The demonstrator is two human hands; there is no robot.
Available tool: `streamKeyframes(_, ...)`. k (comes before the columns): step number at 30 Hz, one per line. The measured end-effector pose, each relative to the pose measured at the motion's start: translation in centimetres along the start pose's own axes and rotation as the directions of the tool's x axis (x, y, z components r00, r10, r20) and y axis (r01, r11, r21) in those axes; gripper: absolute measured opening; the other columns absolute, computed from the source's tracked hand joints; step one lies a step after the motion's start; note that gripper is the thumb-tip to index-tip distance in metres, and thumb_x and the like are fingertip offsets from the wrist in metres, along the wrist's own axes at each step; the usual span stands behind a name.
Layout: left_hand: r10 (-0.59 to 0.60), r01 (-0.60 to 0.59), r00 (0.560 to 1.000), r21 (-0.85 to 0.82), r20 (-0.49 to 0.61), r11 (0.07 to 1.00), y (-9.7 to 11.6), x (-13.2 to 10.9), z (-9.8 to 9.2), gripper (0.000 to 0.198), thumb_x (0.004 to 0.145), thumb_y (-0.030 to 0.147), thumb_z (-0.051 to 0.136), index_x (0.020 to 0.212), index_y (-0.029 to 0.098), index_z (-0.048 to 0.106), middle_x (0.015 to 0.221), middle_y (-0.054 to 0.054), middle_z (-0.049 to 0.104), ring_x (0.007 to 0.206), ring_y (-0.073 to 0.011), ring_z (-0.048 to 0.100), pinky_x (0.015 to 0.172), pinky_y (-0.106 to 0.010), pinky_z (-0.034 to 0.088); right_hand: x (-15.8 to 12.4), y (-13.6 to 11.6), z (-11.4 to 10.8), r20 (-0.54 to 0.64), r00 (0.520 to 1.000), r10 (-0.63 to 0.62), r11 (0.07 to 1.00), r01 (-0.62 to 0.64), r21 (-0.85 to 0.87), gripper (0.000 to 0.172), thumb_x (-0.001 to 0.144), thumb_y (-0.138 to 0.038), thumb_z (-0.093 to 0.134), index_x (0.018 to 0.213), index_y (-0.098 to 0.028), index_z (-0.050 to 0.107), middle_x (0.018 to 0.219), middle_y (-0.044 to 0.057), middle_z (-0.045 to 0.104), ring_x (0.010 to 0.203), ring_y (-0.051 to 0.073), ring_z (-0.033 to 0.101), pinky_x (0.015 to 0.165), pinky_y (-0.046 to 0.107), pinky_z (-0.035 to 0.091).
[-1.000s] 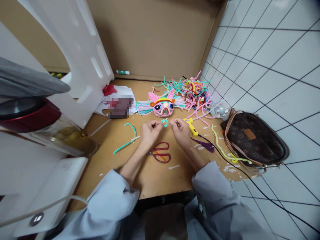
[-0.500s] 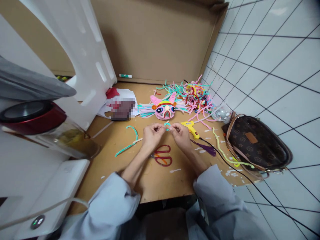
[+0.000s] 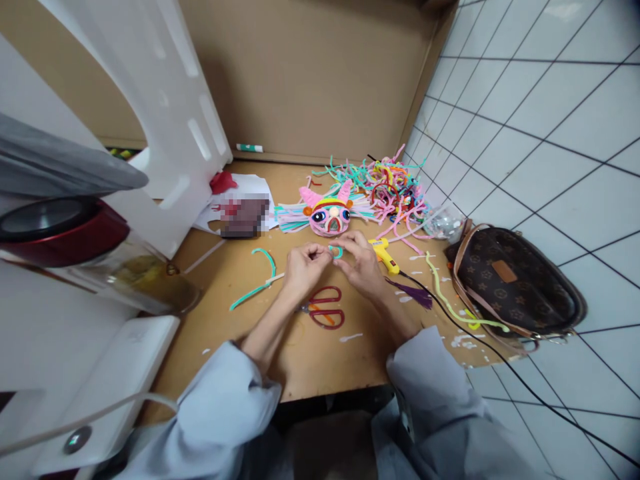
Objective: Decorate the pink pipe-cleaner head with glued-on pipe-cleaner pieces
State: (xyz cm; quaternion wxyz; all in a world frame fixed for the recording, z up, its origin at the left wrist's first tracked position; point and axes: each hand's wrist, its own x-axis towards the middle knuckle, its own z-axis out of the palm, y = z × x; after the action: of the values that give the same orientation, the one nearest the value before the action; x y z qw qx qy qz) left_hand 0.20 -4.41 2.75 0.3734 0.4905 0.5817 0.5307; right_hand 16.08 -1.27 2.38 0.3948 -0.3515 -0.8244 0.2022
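Note:
My left hand [image 3: 306, 268] pinches a short teal pipe cleaner [image 3: 338, 253] bent into a small curl. Around the curl's right side my right hand [image 3: 361, 263] has its thumb and fingers apart; whether a fingertip touches it I cannot tell. Just behind the hands sits a pink pipe-cleaner animal head [image 3: 329, 220] with big eyes, two pink ears and bundles of teal and lilac strands on both sides. Scissors with red handles [image 3: 327, 316] lie below the hands. Left of them rest bent teal pipe cleaners [image 3: 250, 296].
A yellow glue gun [image 3: 384, 256] lies to the right, its black cord trailing past a purple tassel [image 3: 414, 294] and a brown handbag [image 3: 520, 283]. A heap of coloured pipe cleaners [image 3: 390, 190] stands behind. On the left is a red-lidded glass jar [image 3: 135, 273].
My right hand's thumb and fingers have spread from a pinch on the teal curl. My left hand has stayed nearly in place, still pinching.

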Motion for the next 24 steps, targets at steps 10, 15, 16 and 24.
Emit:
streamKeyframes(10,0.027,-0.027,0.999,-0.008,0.033,1.0,-0.1,-0.1,0.0,0.019,0.071,0.034,0.066,0.063,0.017,0.071,0.059,0.001,0.059,0.058,-0.0112,0.044,0.057,-0.025,0.034,0.1,0.0,0.0,0.008,0.998,0.068,0.993,-0.069,0.097,0.028,0.082,-0.029,0.067,0.109,-0.023,0.074,0.114,0.009,0.065,0.113,0.026,0.061,0.1,0.042,0.049)
streamKeyframes(15,0.013,-0.011,1.0,-0.1,0.018,0.995,-0.6,0.2,0.1,0.028,0.069,0.042,0.071,0.07,0.014,0.072,0.067,-0.001,0.067,0.062,-0.0114,0.05,0.062,-0.025,0.039,0.5,-0.3,0.1,0.018,0.961,0.277,0.884,-0.262,0.387,0.039,0.078,-0.041,0.071,0.112,-0.021,0.072,0.114,0.008,0.071,0.1,0.021,0.066,0.089,0.036,0.054)
streamKeyframes(16,0.015,-0.012,1.0,-0.106,0.023,0.994,-0.6,0.3,0.1,0.03,0.068,0.044,0.073,0.07,0.014,0.072,0.067,-0.002,0.067,0.062,-0.0115,0.05,0.062,-0.025,0.039,0.5,-0.4,0.2,0.002,0.945,0.327,0.854,-0.297,0.427,0.038,0.078,-0.045,0.07,0.106,-0.02,0.072,0.106,0.008,0.073,0.093,0.02,0.067,0.085,0.035,0.054)
streamKeyframes(24,-0.015,0.022,0.999,-0.189,0.041,0.982,-1.0,0.4,0.1,0.04,0.065,0.055,0.079,0.068,0.016,0.07,0.062,0.002,0.06,0.06,-0.0103,0.046,0.06,-0.024,0.037,0.6,-1.1,0.6,-0.105,0.886,0.452,0.766,-0.325,0.555,0.035,0.073,-0.052,0.072,0.087,-0.02,0.07,0.08,0.003,0.072,0.072,0.016,0.063,0.073,0.031,0.053)
